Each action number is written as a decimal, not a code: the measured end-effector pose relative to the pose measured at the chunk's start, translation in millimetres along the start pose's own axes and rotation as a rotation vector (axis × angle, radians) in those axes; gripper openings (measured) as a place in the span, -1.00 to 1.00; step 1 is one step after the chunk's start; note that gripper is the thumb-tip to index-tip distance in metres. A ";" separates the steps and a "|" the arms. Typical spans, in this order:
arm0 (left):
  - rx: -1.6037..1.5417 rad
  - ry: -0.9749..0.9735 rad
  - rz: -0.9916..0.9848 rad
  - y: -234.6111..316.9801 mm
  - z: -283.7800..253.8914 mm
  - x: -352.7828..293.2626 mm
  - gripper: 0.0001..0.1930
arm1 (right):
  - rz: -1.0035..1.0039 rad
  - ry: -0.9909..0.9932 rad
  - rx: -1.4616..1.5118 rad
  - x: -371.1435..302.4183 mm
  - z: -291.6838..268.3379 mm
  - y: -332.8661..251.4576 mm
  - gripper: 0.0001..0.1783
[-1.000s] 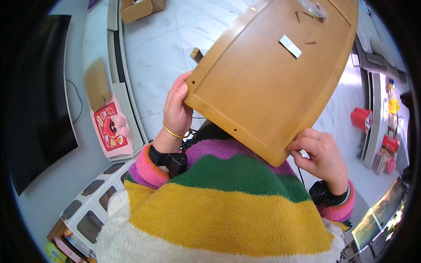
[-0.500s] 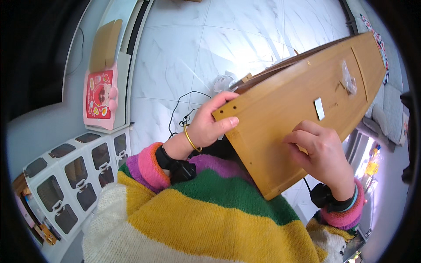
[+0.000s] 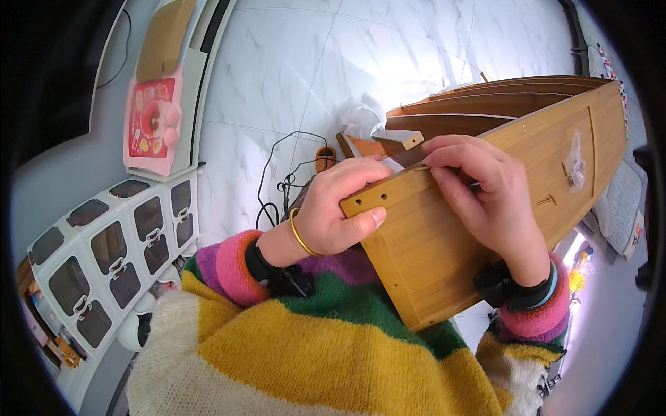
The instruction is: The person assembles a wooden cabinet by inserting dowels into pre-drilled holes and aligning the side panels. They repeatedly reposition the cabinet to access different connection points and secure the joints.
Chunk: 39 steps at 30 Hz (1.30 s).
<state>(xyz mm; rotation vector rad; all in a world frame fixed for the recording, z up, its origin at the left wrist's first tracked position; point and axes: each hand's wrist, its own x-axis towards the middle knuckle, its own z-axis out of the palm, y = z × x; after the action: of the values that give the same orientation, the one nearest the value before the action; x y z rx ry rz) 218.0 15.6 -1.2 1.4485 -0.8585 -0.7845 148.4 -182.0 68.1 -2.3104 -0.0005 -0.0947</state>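
Against the chest, over the striped sweater point(image 3: 312, 347): one wooden panel point(image 3: 485, 222), bamboo-coloured, long, tilted, its near end low by the right wrist and its far end reaching to the upper right, beside further curved wooden parts point(image 3: 485, 97). Taped to the panel's far face: a small clear plastic bag point(image 3: 574, 161), contents too small to tell. Left hand point(image 3: 333, 208), gold bangle on the wrist, clasped round the panel's near upper corner, thumb pressed flat on the face below two drilled holes, fingers curled over the top edge. Right hand point(image 3: 485, 194) lying over the top edge, fingertips pinched together at the edge on something too small to make out; palm resting on the face. On the white marble floor point(image 3: 291, 83), behind the hands: crumpled white wrapping point(image 3: 361, 118), a black cable point(image 3: 284, 173) in loose loops. At the left wall: a pink rectangular package point(image 3: 151, 118) with red front picture, a brown cardboard piece point(image 3: 161, 41) above it, and a white cabinet point(image 3: 111, 249) of dark-windowed compartments.
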 end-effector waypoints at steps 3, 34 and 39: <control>-0.016 0.017 -0.011 0.5 0.9 0.2 -0.59 | -0.028 0.029 -0.017 0.4 2.4 3.3 -0.88; -0.328 -0.101 0.037 -17.1 0.1 -0.2 -0.52 | -0.091 0.009 -0.067 0.4 6.9 -0.9 -0.86; -0.316 -0.141 0.069 -22.1 1.1 2.3 -0.32 | -0.041 -0.056 -0.070 -3.4 3.5 -3.6 -0.85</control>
<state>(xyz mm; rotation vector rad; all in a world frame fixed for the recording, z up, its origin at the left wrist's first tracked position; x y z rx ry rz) 219.4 13.2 -23.3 1.0905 -0.8430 -0.9327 145.2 -176.9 68.2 -2.3829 -0.0744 -0.0513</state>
